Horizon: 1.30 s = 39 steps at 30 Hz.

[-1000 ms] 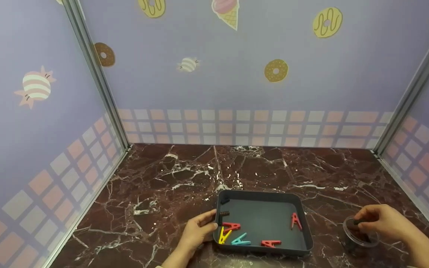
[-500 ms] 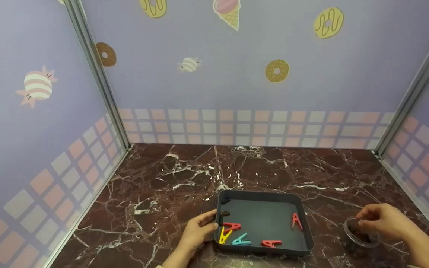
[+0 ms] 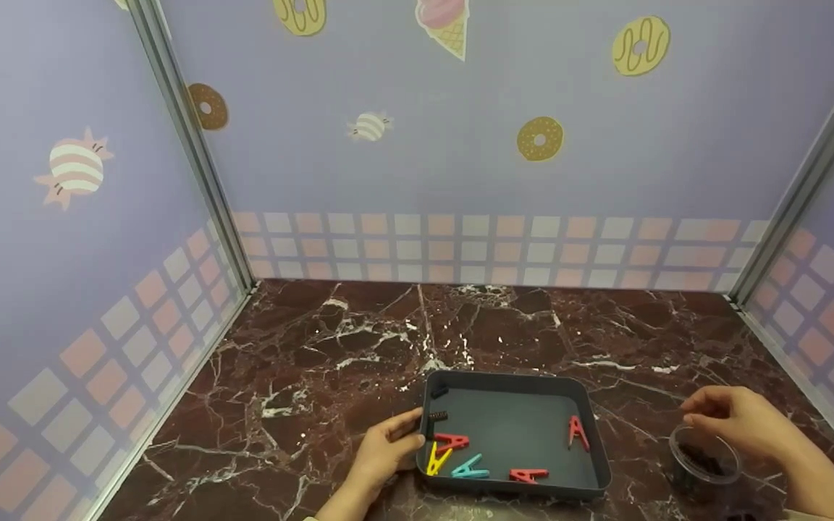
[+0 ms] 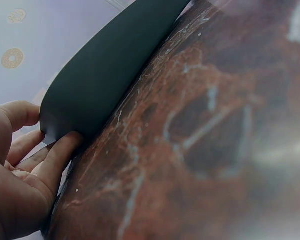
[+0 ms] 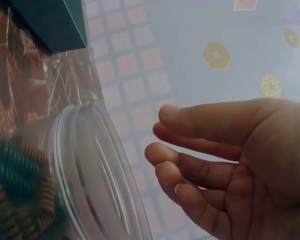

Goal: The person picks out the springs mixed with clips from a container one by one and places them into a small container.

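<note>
In the head view, a dark grey tray [image 3: 518, 434] holds a yellow clothespin [image 3: 437, 460], a blue clothespin [image 3: 469, 468] and several red clothespins [image 3: 528, 475]. A small dark spring [image 3: 438, 415] and a black piece [image 3: 439, 391] lie along its left wall. My left hand [image 3: 383, 450] touches the tray's outer left side with fingers and thumb [image 4: 65, 147]. Above the rim of a clear plastic jar [image 3: 706, 477] my right hand [image 3: 743, 423] hovers, its fingers [image 5: 162, 155] loosely bent, nothing between them. Green springs [image 5: 15, 175] and brown springs [image 5: 20, 220] fill the jar.
The tray and jar stand on a dark red marbled tabletop [image 3: 301, 376], the jar to the tray's right. Lilac panels [image 3: 424, 174] with printed sweets and checks enclose the back and both sides. Metal posts [image 3: 192, 145] mark the corners.
One second ago my right fingers pinched a small dark piece inside the jar's mouth. The piece is gone from them now, and the hand has risen slightly. My left hand stays at the tray.
</note>
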### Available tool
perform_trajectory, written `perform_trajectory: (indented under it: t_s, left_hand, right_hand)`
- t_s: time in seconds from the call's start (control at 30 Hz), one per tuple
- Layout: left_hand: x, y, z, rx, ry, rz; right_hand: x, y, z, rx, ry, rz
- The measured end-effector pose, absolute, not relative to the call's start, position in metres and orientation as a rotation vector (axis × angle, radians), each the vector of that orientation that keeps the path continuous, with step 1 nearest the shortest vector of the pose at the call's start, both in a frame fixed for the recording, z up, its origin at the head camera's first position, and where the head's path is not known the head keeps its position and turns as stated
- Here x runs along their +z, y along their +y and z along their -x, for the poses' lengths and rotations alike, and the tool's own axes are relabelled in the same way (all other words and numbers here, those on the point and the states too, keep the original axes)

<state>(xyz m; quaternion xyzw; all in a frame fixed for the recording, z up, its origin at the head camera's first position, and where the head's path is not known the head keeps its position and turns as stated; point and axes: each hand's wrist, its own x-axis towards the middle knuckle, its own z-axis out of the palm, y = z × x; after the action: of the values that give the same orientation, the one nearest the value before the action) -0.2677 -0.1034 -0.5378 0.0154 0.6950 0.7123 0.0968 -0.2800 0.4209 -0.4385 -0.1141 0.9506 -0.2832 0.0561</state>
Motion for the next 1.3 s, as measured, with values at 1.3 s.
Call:
perform_trajectory:
  t_s: [1.3]
  left_hand:
    - [-0.540, -0.101, 0.272, 2.035, 2.226, -0.058]
  right_hand:
    - [-0.432, 0.332, 0.319, -1.130, 2.882, 0.703]
